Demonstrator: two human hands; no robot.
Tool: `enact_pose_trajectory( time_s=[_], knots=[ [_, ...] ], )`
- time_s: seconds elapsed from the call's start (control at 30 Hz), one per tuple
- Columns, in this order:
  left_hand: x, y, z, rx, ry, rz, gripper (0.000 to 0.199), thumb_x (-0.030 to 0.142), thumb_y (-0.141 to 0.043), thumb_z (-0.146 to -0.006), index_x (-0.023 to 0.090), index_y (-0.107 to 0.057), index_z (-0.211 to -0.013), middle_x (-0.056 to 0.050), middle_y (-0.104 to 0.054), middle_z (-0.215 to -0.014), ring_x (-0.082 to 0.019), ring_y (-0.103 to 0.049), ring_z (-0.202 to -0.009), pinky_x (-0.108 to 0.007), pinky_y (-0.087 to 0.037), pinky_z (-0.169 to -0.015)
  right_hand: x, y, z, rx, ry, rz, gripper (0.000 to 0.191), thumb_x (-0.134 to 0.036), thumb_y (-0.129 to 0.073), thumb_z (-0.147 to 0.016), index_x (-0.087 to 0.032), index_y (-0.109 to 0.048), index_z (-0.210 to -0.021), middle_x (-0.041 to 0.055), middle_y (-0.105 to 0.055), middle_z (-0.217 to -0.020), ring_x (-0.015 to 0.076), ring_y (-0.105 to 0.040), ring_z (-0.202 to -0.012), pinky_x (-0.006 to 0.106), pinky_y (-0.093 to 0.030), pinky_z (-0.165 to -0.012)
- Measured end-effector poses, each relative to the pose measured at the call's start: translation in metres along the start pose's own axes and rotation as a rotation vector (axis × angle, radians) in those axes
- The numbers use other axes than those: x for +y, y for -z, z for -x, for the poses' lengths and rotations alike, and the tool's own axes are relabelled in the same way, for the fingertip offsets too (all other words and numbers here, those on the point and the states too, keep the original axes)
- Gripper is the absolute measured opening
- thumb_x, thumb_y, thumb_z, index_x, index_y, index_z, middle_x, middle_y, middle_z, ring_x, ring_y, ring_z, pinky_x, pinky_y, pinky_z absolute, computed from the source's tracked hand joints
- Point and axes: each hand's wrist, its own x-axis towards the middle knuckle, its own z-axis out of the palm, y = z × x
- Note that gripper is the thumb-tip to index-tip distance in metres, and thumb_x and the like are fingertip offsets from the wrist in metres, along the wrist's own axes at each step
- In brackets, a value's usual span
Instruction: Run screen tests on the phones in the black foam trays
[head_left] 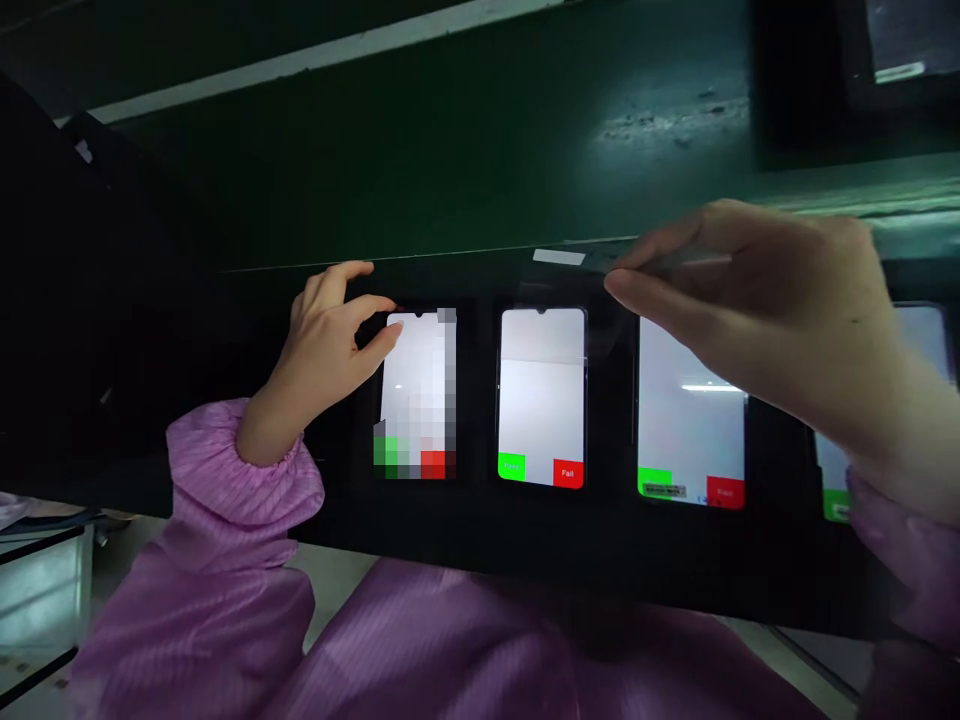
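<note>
Several lit phones lie in a row on a black surface, their white screens marked with green and red corner boxes. My left hand [330,335] is at the upper left corner of the leftmost phone [412,390], its fingers apart and the thumb over the screen edge. Thumb and fingertips of my right hand [750,310] are pinched on the edge of a thin see-through film [551,285] with a white strip. This film hangs above the top of the second phone [541,400]. A third phone [682,420] lies partly under my right hand.
Another phone [922,340] at the right is mostly hidden by my right wrist. Beyond the black mat [480,540] lies a green surface [450,150]. A dark object with a screen [911,40] stands at the far right.
</note>
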Motion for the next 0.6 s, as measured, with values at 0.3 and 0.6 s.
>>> enact_pose_trajectory(
  time_s=[0.3,0.6],
  knots=[
    [0.006,-0.008,0.002,0.195,-0.132,0.105,0.013,0.021,-0.075,-0.100,0.031,-0.082,-0.093,0.000,-0.083,-0.120,-0.031,-0.075,-0.127,-0.060,-0.056,-0.118,-0.015,-0.010,0.020,-0.010,-0.043,0.045,0.011,-0.027,-0.083,-0.100,-0.020,-0.075,-0.096,-0.0120,-0.054,-0.055,0.0022,-0.047,-0.048,0.024,-0.033,-0.051],
    [0.050,0.049,0.106,-0.216,-0.287,0.485,0.015,0.008,-0.069,-0.104,0.022,-0.074,-0.106,0.002,-0.085,-0.102,-0.013,-0.083,-0.097,-0.024,-0.068,-0.093,-0.006,-0.021,0.062,-0.078,0.454,0.326,0.007,-0.022,-0.062,-0.113,-0.019,-0.065,-0.108,-0.0025,-0.072,-0.094,0.0017,-0.052,-0.056,0.020,-0.042,-0.054]
  ],
)
